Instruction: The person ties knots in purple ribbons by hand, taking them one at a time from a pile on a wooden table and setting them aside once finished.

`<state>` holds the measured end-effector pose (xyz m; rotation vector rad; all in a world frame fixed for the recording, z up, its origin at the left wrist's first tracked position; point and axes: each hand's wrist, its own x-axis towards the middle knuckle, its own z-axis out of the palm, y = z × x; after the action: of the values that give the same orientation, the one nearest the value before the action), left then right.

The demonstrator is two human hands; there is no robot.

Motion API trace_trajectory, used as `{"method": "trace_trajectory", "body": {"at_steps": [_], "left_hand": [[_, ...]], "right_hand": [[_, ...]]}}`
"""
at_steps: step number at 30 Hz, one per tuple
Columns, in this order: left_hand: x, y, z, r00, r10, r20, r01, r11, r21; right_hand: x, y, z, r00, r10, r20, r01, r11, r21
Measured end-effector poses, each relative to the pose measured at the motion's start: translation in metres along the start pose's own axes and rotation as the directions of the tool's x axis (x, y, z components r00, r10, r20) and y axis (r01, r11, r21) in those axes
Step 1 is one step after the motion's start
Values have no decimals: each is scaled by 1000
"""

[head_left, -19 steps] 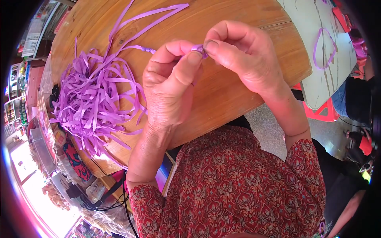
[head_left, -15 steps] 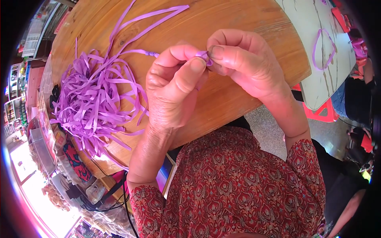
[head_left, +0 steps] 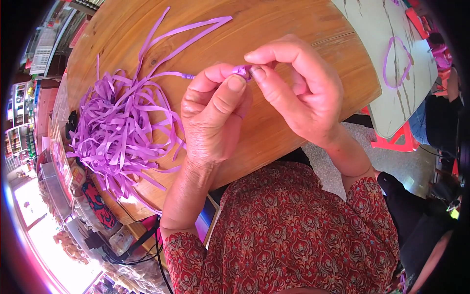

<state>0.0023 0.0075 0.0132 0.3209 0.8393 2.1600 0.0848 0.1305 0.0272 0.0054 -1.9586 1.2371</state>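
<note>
A thin purple ribbon is worked into a small knot-like bundle above the wooden table. My left hand holds this bundle pinched between thumb and forefinger. Close against its right side is the thumb tip of my right hand, whose forefinger is lifted apart from the thumb; its other fingers are partly hidden. From behind my left hand a ribbon strand with a wrapped coil runs left. It leads toward a large tangled heap of purple ribbon.
The round-edged wooden table lies beneath my hands. A purple ribbon loop rests on a white marbled tabletop at the right, above a red stool. Cables and bags crowd the lower left. Another person's dark-clothed leg is at far right.
My right forefinger has lifted off the ribbon bundle and the hand has opened somewhat. My left hand keeps its pinch, slightly farther left. The whole view has shifted a little.
</note>
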Motion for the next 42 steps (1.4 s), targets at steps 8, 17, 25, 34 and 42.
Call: {"method": "trace_trajectory", "body": {"at_steps": [8, 17, 25, 34, 42], "left_hand": [[1, 2, -3, 997, 49, 60, -58, 985, 160], [-1, 1, -3, 994, 64, 90, -87, 953, 289], [-1, 1, 3, 996, 78, 37, -87, 900, 427], [-7, 2, 6, 992, 120, -27, -88, 847, 524], [-7, 1, 4, 984, 171, -49, -125, 861, 493]], "right_hand": [[2, 6, -6, 987, -152, 57, 151, 988, 22], [5, 6, -13, 993, -78, 90, 72, 995, 72], [-4, 13, -9, 974, 225, 28, -219, 901, 374], [-7, 13, -10, 941, 333, 56, -320, 830, 456], [-6, 14, -12, 952, 306, 19, -288, 870, 399]]}}
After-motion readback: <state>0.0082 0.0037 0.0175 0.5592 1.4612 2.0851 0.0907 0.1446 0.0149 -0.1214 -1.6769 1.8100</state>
